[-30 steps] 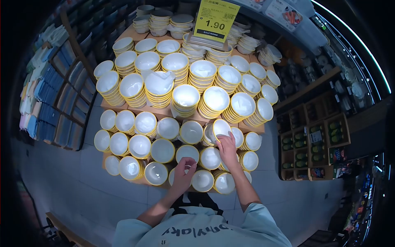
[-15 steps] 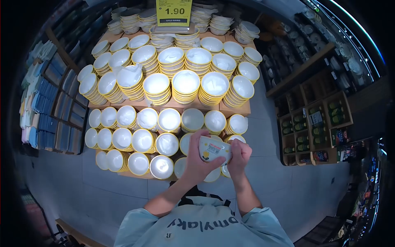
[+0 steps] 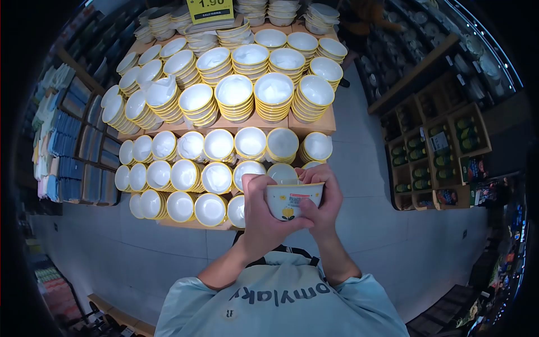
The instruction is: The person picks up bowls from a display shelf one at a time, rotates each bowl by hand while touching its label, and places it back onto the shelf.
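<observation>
Between both hands, in front of my chest, is a white bowl (image 3: 278, 209) with a yellow rim, a yellow tulip print and a red-and-white price sticker on its side. It stands roughly upright with the rim facing up. My left hand (image 3: 261, 210) wraps round its left side, the thumb running along the lower front. My right hand (image 3: 325, 199) grips the right side, with its thumb on the front near the sticker. The fingers behind the bowl are partly hidden. Just beyond the hands are stacked bowls of the same yellow-rimmed kind (image 3: 217, 177).
A tiered wooden display (image 3: 314, 121) carries many bowl stacks, with a yellow price sign (image 3: 210, 10) at the back. Folded cloths fill a shelf (image 3: 70, 151) on the left. On the right stands a wooden rack (image 3: 477, 143) of green-labelled goods. Grey floor (image 3: 359, 174) runs between.
The bowl has turned from tilted to roughly upright, and its rim now faces up. My right hand has shifted from a closed grip at its edge to round its side. The view has shifted.
</observation>
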Action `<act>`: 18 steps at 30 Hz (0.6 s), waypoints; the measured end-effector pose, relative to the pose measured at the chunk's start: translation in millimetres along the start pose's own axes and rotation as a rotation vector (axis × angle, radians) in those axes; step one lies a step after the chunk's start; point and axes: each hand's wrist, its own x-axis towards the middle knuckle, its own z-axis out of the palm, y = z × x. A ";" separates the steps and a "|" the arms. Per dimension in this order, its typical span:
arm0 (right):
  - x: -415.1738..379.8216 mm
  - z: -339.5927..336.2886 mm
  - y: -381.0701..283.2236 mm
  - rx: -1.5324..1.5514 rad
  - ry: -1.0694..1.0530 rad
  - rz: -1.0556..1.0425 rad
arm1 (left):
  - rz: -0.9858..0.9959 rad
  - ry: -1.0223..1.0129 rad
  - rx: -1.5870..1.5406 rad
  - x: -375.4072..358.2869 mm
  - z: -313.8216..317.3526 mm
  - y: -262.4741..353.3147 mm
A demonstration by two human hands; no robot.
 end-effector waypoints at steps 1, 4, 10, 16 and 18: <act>-0.6 -1.3 -2.0 0.012 -0.001 0.012 | -0.003 -0.006 0.006 -0.2 0.3 4.4; -1.1 -6.1 -9.0 0.059 0.016 0.054 | 0.030 -0.009 0.066 2.1 -0.2 16.2; 3.3 -6.8 -15.6 0.100 -0.005 0.048 | 0.066 0.014 0.070 3.2 3.6 17.8; 5.8 -9.9 -17.0 0.103 -0.032 0.055 | 0.068 0.025 0.055 4.2 5.6 20.0; 6.4 -11.3 -16.7 0.100 -0.038 0.053 | 0.073 0.027 0.062 4.8 5.8 20.1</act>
